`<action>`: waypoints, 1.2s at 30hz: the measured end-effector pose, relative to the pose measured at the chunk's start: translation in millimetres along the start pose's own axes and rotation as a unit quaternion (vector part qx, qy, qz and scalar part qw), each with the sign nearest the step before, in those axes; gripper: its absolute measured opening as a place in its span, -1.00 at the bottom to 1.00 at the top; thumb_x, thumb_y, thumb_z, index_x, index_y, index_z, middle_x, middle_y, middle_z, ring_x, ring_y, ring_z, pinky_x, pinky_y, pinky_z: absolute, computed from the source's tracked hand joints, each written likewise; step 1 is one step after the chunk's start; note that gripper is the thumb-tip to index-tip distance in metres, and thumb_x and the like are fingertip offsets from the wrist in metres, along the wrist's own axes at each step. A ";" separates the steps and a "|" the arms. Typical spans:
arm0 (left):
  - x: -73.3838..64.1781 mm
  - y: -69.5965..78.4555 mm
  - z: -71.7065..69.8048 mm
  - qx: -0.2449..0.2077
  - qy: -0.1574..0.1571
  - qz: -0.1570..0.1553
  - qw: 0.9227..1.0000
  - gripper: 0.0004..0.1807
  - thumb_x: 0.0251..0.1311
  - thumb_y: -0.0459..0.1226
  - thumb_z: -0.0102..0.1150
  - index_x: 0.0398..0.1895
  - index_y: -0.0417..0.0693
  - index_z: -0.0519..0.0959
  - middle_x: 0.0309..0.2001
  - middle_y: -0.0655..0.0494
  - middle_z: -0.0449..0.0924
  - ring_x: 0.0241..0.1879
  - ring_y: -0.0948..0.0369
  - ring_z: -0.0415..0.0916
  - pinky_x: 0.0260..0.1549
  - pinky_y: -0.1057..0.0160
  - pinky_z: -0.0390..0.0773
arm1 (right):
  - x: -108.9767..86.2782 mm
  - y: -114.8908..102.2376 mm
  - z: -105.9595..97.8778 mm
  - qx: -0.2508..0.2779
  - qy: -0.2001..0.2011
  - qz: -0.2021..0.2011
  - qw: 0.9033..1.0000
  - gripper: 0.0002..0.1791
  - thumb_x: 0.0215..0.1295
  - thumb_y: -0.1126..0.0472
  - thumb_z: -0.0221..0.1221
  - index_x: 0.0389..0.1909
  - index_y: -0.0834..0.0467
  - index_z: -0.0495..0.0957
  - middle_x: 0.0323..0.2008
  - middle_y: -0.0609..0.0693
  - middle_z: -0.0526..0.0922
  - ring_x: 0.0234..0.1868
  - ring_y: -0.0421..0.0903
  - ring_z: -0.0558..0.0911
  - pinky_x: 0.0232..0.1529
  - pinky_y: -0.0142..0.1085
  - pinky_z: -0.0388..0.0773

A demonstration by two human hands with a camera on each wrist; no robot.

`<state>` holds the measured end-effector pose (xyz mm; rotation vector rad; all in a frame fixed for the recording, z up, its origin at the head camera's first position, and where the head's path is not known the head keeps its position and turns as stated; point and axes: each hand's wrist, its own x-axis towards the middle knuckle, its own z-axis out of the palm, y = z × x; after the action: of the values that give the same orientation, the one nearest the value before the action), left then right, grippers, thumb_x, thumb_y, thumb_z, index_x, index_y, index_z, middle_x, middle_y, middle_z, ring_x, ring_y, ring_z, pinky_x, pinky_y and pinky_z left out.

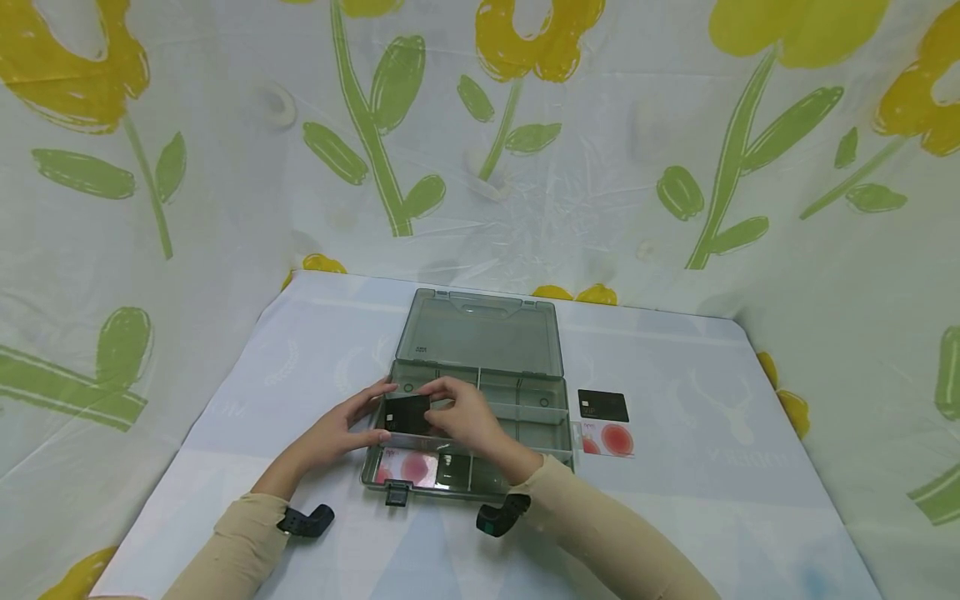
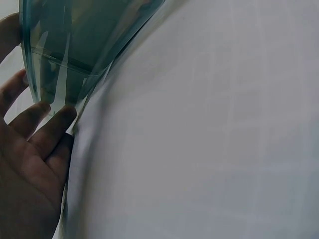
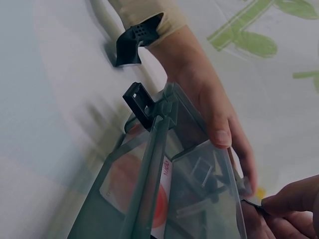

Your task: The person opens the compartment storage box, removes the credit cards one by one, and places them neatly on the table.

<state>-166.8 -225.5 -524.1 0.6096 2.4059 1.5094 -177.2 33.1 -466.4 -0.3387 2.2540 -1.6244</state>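
**A:** Kinda stuck on naming this step. Any guesses?

**B:** Looks like placing, tbh. Got a black card (image 1: 406, 416) pinched in the right fingers (image 1: 450, 388), just left of those fingertips, at the left end of the middle row of the box (image 1: 543, 433). Can't tell about contact with the bottom, though.

**A:** And the left fingers (image 1: 367, 396)? Clenched on anything?

**B:** Nah. Spread apart, grasping nothing, tips touching the box's left wall, just across the black card from the right fingers. Probably just steadying.

**A:** Anything else worth noting around there?

**B:** Yep. Nearer the body than the right fingers, in the front row: a red-and-white card (image 1: 408, 468). Past both sets of fingers: the lid (image 1: 480, 337), flipped back. Well off to the right of the right fingers, out on the surface (image 1: 682, 467): a loose black card (image 1: 603, 406) and a loose red-patterned card (image 1: 608, 438).

**A:** Cool. So, next move?

**B:** Imo, calls for easing the black card down flat between both sets of fingers, then loosening the pinch. Watch for a corner catching. After that, maybe reach rightward for the loose pair. Hard to call finished yet.
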 end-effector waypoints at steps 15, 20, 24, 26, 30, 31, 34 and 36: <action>0.1 1.0 0.1 0.003 0.001 -0.001 1.000 -0.20 0.31 -0.15 0.36 0.57 0.09 0.23 0.61 -0.18 -0.06 0.50 -0.32 0.04 0.43 -0.31 0.12 | -8.2 4.0 -18.3 0.033 0.008 0.007 0.999 -0.67 0.29 0.46 0.24 0.05 0.18 0.64 0.02 0.14 0.67 -0.39 -0.05 0.73 -0.36 -0.22 0.76; 0.0 0.5 0.6 0.007 0.002 -0.003 1.000 -0.20 0.30 -0.14 0.37 0.56 0.09 0.23 0.61 -0.17 -0.05 0.50 -0.30 0.05 0.43 -0.28 0.12 | -11.6 7.2 -24.3 0.043 0.007 0.006 0.999 -0.66 0.30 0.48 0.22 0.07 0.20 0.64 0.03 0.15 0.66 -0.34 -0.02 0.74 -0.32 -0.18 0.77; 0.0 -1.0 1.1 0.008 0.003 0.000 1.000 -0.20 0.30 -0.16 0.37 0.56 0.07 0.24 0.61 -0.18 -0.05 0.50 -0.30 0.05 0.44 -0.27 0.12 | -15.9 8.2 -31.0 0.028 0.003 0.002 1.000 -0.64 0.33 0.45 0.21 0.13 0.20 0.63 0.08 0.16 0.64 -0.31 0.00 0.74 -0.25 -0.13 0.77; -0.1 -1.3 1.3 0.008 0.002 0.002 1.000 -0.20 0.30 -0.16 0.37 0.56 0.07 0.23 0.61 -0.18 -0.05 0.50 -0.29 0.05 0.44 -0.26 0.11 | -17.7 9.6 -34.8 0.023 0.002 0.000 1.000 -0.62 0.34 0.44 0.22 0.16 0.22 0.62 0.10 0.18 0.63 -0.30 0.01 0.74 -0.23 -0.11 0.77; -0.5 -0.6 1.1 0.007 0.002 0.008 1.000 -0.20 0.30 -0.17 0.37 0.56 0.05 0.23 0.61 -0.18 -0.05 0.51 -0.28 0.05 0.44 -0.24 0.11 | -22.3 13.1 -43.1 0.029 0.004 0.000 1.000 -0.61 0.33 0.44 0.22 0.17 0.25 0.61 0.11 0.20 0.62 -0.29 0.04 0.74 -0.24 -0.12 0.77; -0.5 -0.4 1.0 0.008 0.002 0.009 1.000 -0.20 0.30 -0.18 0.37 0.56 0.05 0.23 0.61 -0.17 -0.05 0.51 -0.28 0.05 0.44 -0.24 0.11 | -23.9 13.9 -45.3 0.032 0.004 0.000 0.999 -0.61 0.33 0.45 0.22 0.17 0.25 0.61 0.10 0.20 0.62 -0.28 0.05 0.74 -0.23 -0.12 0.77; -0.8 0.0 0.9 0.009 0.003 0.012 1.000 -0.20 0.30 -0.18 0.37 0.56 0.05 0.23 0.61 -0.17 -0.05 0.51 -0.28 0.06 0.44 -0.23 0.11 | -28.4 16.0 -52.4 0.034 0.007 -0.002 0.999 -0.61 0.34 0.45 0.21 0.18 0.27 0.59 0.06 0.20 0.62 -0.24 0.06 0.73 -0.24 -0.15 0.77; -0.8 -0.4 1.1 0.010 0.002 0.013 1.000 -0.20 0.30 -0.19 0.37 0.56 0.03 0.23 0.61 -0.17 -0.06 0.50 -0.28 0.06 0.44 -0.23 0.11 | -31.5 17.7 -57.6 0.032 0.010 -0.002 0.999 -0.61 0.35 0.44 0.21 0.19 0.26 0.59 0.04 0.19 0.62 -0.21 0.05 0.72 -0.23 -0.16 0.77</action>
<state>-165.7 -225.1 -525.0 0.6448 2.4279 1.5010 -171.8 100.8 -462.3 -0.3123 2.2122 -1.7052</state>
